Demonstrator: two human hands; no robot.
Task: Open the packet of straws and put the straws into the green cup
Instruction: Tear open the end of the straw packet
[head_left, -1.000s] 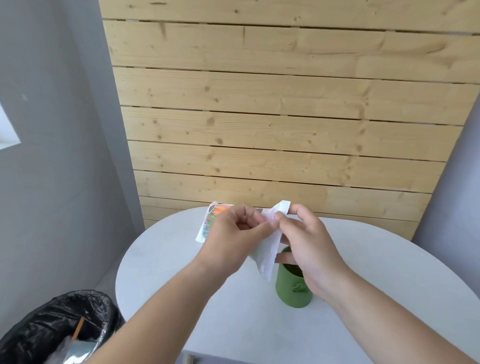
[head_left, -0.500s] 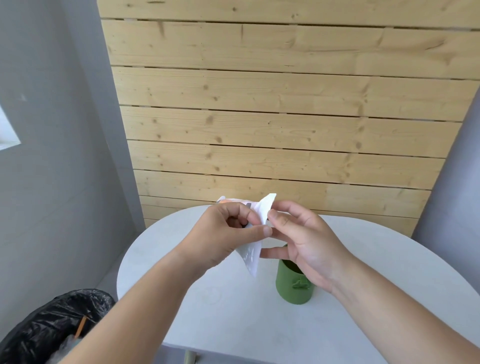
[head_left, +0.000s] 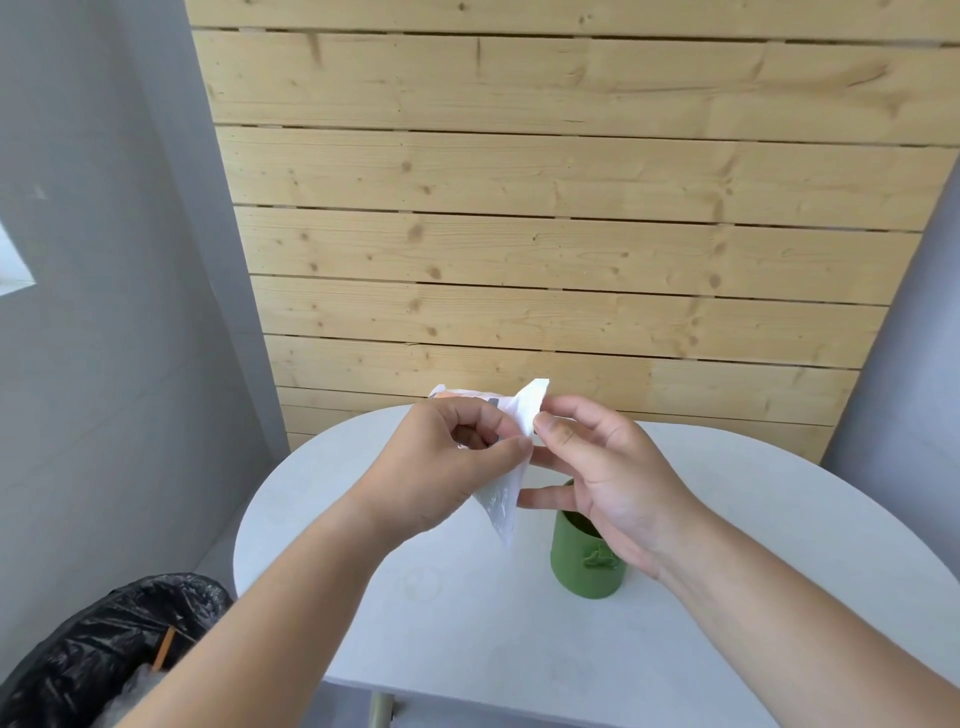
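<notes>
A white plastic packet of straws (head_left: 503, 499) with an orange label hangs in the air above the table, its lower corner pointing down. My left hand (head_left: 436, 467) pinches it from the left, thumb and fingers closed on the film. My right hand (head_left: 608, 473) pinches its upper edge between thumb and forefinger, the other fingers spread. The green cup (head_left: 576, 566) stands upright on the table just below my right hand, which hides part of its rim. No straws are visible.
The round white table (head_left: 753, 623) stands against a wall of pale wooden planks (head_left: 545, 234). A bin lined with a black bag (head_left: 98, 649) sits on the floor at the lower left, by the table's edge. Grey walls flank both sides.
Both hands have lifted the packet slightly and drawn it in; more of the label end is now hidden behind my left hand. The cup has not moved.
</notes>
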